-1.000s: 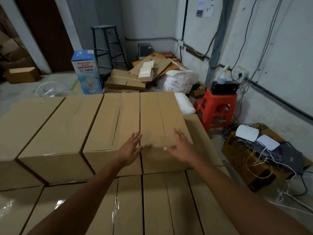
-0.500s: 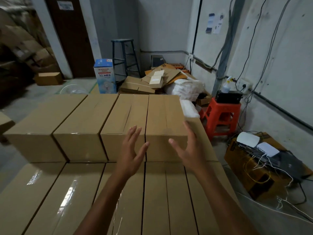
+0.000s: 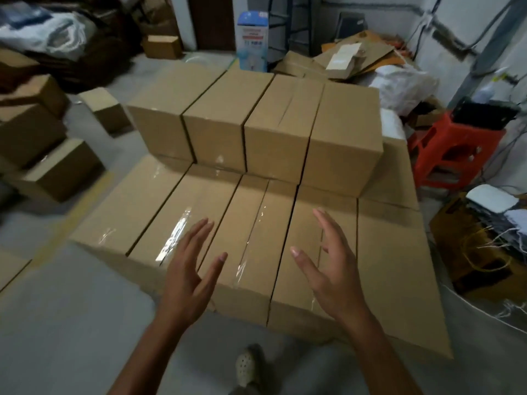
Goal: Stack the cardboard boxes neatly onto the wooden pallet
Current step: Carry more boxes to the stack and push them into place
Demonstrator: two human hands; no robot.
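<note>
Over front boxes [image 3: 159, 212]: L hand [image 3: 188, 280], R hand [image 3: 333, 280] spread; pallet unseen.

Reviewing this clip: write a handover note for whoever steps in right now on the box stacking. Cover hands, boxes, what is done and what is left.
Hands: the left hand is open and holds nothing, above the front of the lower layer. The right hand is open and empty too, over the same layer.
Boxes: the lower layer lies side by side. The upper row of four sits on its far half, sides flush. The pallet is hidden under the stack.
Done: lower layer and back row placed.
Left: the near half of the second layer is bare. The loose boxes on the floor to the left are probably next.
</note>
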